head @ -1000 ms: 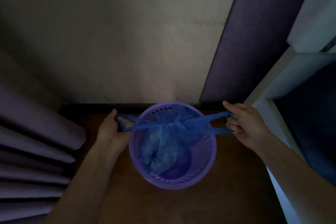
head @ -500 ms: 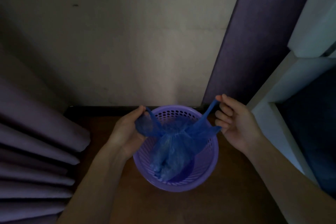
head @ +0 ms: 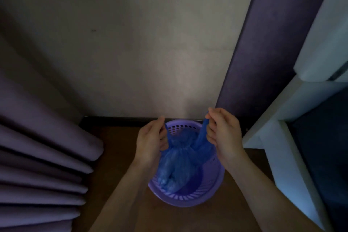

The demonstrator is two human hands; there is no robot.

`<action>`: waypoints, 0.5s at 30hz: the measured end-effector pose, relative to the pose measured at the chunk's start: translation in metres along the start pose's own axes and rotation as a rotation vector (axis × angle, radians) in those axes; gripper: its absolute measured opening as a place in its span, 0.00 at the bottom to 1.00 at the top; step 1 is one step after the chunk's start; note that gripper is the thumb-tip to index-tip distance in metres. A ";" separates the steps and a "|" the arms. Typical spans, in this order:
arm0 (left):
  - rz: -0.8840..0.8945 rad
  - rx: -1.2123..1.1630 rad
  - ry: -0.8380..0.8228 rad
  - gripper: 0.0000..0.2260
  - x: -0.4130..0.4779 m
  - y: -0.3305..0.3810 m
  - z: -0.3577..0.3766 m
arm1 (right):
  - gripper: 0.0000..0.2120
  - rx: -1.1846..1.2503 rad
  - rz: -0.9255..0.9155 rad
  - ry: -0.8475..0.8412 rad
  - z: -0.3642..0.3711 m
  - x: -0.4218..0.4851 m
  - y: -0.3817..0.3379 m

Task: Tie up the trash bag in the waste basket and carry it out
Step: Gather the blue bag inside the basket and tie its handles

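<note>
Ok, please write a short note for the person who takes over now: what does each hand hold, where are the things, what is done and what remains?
Left hand: closed on the bag's left handle.
Right hand: fingers pinch the right handle, pulled upward.
Trash bag: blue, mouth gathered at the neck, body inside the purple waste basket, which stands on the brown floor by the wall.
Done: handles raised, neck bunched; one knot may be in, hard to tell.
Left: finish tying the handles, lift the bag out, carry it away.
</note>
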State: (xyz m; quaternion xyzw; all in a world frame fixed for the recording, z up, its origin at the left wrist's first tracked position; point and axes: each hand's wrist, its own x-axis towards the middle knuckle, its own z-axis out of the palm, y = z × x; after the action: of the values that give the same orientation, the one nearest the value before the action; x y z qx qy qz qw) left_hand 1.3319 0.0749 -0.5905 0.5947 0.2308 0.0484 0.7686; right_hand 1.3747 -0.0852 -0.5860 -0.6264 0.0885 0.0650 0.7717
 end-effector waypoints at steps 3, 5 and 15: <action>0.025 0.023 0.078 0.19 -0.014 0.041 0.014 | 0.12 -0.080 -0.066 0.009 0.012 -0.016 -0.037; 0.068 0.080 0.104 0.18 -0.029 0.081 0.024 | 0.15 -0.115 -0.080 -0.010 0.022 -0.030 -0.076; 0.191 0.237 0.114 0.14 -0.160 0.327 0.057 | 0.16 -0.168 -0.177 -0.056 0.089 -0.131 -0.341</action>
State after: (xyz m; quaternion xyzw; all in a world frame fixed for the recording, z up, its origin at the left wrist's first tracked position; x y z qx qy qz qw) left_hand 1.2782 0.0624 -0.2258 0.6967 0.2206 0.1274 0.6706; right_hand 1.3241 -0.0673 -0.2142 -0.6922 0.0053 0.0214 0.7214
